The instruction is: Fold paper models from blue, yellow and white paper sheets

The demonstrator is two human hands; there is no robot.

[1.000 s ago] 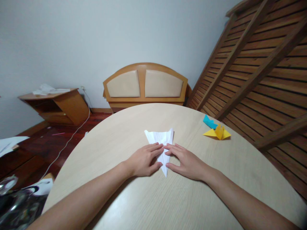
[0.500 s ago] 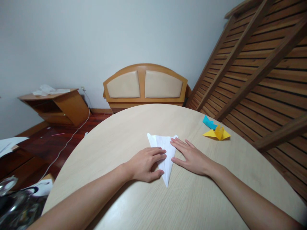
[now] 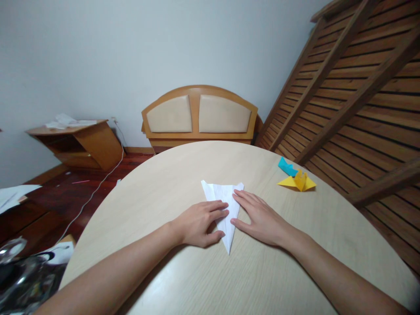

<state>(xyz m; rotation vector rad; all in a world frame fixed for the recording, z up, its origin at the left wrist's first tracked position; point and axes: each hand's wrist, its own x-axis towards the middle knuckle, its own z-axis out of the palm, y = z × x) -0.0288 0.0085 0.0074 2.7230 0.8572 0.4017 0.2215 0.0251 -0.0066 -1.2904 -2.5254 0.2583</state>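
A folded sheet of white paper (image 3: 226, 193) lies flat on the round table, its sharp point toward me and two small corners sticking out at its far edge. My left hand (image 3: 202, 223) rests over the paper's left side, fingers apart and tips on the surface. On the right edge, my right hand (image 3: 257, 214) touches the paper with its fingertips and thumb, the hand flat and open. Part of the paper's left side is hidden beneath my left fingers.
At the table's (image 3: 157, 188) right edge sit a yellow origami crane (image 3: 299, 181) and a blue folded paper piece (image 3: 287, 166). Beyond the table stands a padded headboard (image 3: 199, 89). Wooden slats (image 3: 348, 105) lean at the right; a low cabinet (image 3: 101, 146) stands left.
My right hand has shifted slightly left, its thumb now on the paper's right edge and its fingers closer together. My left hand stays nearly in place.
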